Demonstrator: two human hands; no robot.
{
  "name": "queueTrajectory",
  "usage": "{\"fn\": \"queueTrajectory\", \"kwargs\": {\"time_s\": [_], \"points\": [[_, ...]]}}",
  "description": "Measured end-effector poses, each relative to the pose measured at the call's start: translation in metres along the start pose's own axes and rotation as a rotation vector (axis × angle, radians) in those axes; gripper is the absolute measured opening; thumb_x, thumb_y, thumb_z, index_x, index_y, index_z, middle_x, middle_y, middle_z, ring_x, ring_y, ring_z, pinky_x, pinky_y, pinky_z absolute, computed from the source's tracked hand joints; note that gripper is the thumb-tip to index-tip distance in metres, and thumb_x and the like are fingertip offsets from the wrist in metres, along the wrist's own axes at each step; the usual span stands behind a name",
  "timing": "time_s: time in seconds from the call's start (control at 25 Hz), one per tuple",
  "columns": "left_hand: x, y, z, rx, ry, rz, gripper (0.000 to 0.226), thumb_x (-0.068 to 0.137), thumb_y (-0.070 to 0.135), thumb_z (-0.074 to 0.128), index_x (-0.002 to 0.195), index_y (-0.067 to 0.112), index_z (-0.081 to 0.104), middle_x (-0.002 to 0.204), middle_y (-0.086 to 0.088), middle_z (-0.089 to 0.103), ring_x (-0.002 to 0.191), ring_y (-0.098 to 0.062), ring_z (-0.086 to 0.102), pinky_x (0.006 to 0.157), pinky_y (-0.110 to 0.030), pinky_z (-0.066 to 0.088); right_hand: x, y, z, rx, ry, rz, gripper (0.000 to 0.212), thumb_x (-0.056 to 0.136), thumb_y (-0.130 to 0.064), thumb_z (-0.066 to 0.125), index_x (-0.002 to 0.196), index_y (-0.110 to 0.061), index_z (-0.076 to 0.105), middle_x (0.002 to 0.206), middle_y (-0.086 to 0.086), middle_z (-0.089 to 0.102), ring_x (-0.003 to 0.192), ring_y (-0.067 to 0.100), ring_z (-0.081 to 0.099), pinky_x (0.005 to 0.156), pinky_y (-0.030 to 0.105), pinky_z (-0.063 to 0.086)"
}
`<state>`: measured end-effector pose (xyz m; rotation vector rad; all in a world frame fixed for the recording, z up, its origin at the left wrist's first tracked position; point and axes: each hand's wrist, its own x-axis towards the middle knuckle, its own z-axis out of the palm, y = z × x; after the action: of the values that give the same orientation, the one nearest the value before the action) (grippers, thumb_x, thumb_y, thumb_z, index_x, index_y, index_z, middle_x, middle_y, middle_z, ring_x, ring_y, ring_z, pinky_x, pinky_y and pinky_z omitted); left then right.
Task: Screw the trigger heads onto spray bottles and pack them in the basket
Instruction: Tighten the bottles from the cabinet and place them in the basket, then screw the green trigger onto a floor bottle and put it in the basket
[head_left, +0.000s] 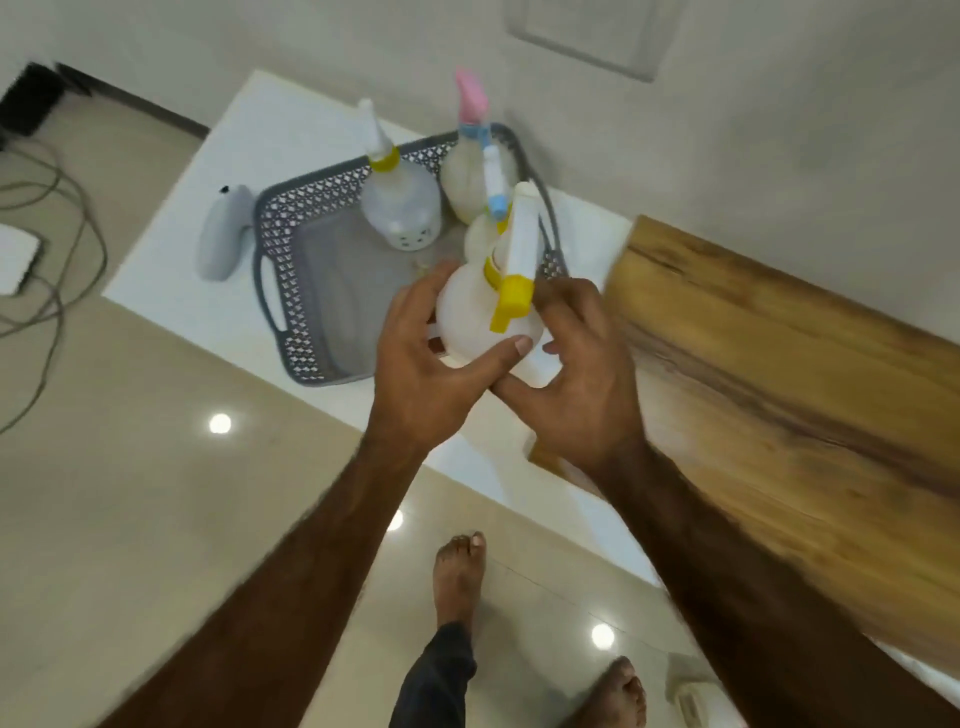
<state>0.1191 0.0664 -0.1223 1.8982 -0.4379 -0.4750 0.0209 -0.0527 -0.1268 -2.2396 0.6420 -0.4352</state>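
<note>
A white spray bottle (467, 312) with a white and yellow trigger head (517, 275) is held between both hands above the near right corner of the grey basket (275, 244). My left hand (431, 364) grips its left side and my right hand (576, 374) cups its right side and bottom. Inside the basket stand a bottle with a yellow collar and white head (400, 208) and a bottle with a pink and blue head (475, 166). A further bottle (480, 234) is partly hidden behind the held one.
The basket rests on a white table (218, 171). A grey object (221, 234) lies left of the basket. A wooden surface (779, 389) adjoins on the right. Cables (47, 270) lie on the tiled floor at left. My feet are visible below.
</note>
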Motion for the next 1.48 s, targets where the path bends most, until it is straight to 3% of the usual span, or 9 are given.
{"fn": "queueTrajectory", "kwargs": {"time_s": [0.12,0.24,0.48,0.76,0.92,1.04,1.16,1.28,1.48], "points": [[0.013,-0.026,-0.029,0.027,0.078,-0.048,0.081,0.070,0.040,0.094,0.140,0.022,0.057,0.135,-0.003,0.063,0.122,-0.019,0.064,0.094,-0.043,0.062,0.014,-0.018,0.037,-0.055,-0.091,-0.019,0.077,0.080,-0.047,0.073,0.148,-0.024,0.049,0.130,0.000,0.056,0.107,0.015,0.063,0.081,0.033,0.060],[0.036,-0.048,-0.039,0.084,0.080,-0.101,0.084,0.067,0.044,0.094,0.136,0.018,0.055,0.131,-0.003,0.063,0.120,-0.022,0.063,0.096,-0.047,0.059,0.033,-0.024,0.063,-0.145,-0.150,0.026,0.067,0.080,-0.037,0.075,0.141,-0.019,0.054,0.130,-0.001,0.060,0.104,0.015,0.064,0.079,0.025,0.051],[0.082,-0.083,-0.034,0.142,0.059,-0.209,0.084,0.057,0.053,0.092,0.124,0.020,0.052,0.122,-0.004,0.064,0.112,-0.021,0.066,0.092,-0.046,0.059,0.061,-0.020,0.101,-0.254,-0.219,0.142,0.059,0.085,-0.015,0.066,0.143,-0.014,0.053,0.125,0.008,0.062,0.104,0.027,0.064,0.083,0.037,0.054],[0.094,-0.091,-0.031,0.151,0.079,-0.199,0.085,0.053,0.057,0.091,0.120,0.024,0.050,0.121,-0.002,0.062,0.110,-0.018,0.065,0.089,-0.044,0.061,0.061,-0.021,0.110,-0.272,-0.168,0.184,0.058,0.086,-0.013,0.062,0.143,-0.011,0.053,0.119,0.011,0.067,0.096,0.030,0.067,0.075,0.038,0.057],[0.083,-0.082,-0.035,0.223,0.085,-0.169,0.092,0.065,0.050,0.093,0.137,0.011,0.051,0.132,-0.009,0.062,0.125,-0.025,0.061,0.103,-0.047,0.054,0.040,-0.026,0.099,-0.254,-0.076,0.128,0.058,0.090,-0.021,0.066,0.146,-0.012,0.054,0.127,0.008,0.068,0.111,0.028,0.066,0.086,0.041,0.060],[0.046,-0.069,-0.034,0.382,0.129,-0.031,0.076,0.080,0.048,0.083,0.139,0.009,0.053,0.138,-0.010,0.059,0.127,-0.017,0.054,0.105,-0.033,0.049,0.016,-0.014,0.085,-0.289,0.063,0.070,0.046,0.092,-0.028,0.065,0.132,-0.006,0.066,0.134,0.015,0.065,0.122,0.030,0.062,0.099,0.045,0.055],[-0.009,-0.057,-0.016,0.454,0.174,0.165,0.057,0.094,0.034,0.074,0.138,0.003,0.057,0.141,-0.018,0.056,0.134,-0.025,0.053,0.113,-0.029,0.043,-0.022,0.005,0.070,-0.325,0.138,0.092,0.045,0.092,-0.032,0.065,0.129,-0.006,0.068,0.143,0.020,0.059,0.135,0.034,0.054,0.113,0.052,0.043],[-0.070,-0.050,0.027,0.468,0.051,0.291,0.044,0.097,0.025,0.071,0.132,-0.001,0.062,0.140,-0.020,0.059,0.135,-0.031,0.055,0.114,-0.042,0.046,-0.076,0.033,0.047,-0.324,0.173,0.185,0.047,0.095,-0.036,0.060,0.134,-0.011,0.064,0.156,0.019,0.046,0.147,0.033,0.040,0.122,0.051,0.031],[-0.178,-0.050,0.143,0.434,-0.335,0.344,0.031,0.097,0.014,0.070,0.124,0.000,0.066,0.137,-0.018,0.063,0.130,-0.032,0.059,0.104,-0.053,0.053,-0.217,0.117,-0.022,-0.264,0.315,0.436,0.045,0.096,-0.028,0.059,0.136,-0.008,0.063,0.159,0.022,0.039,0.150,0.036,0.035,0.119,0.055,0.030]]}}
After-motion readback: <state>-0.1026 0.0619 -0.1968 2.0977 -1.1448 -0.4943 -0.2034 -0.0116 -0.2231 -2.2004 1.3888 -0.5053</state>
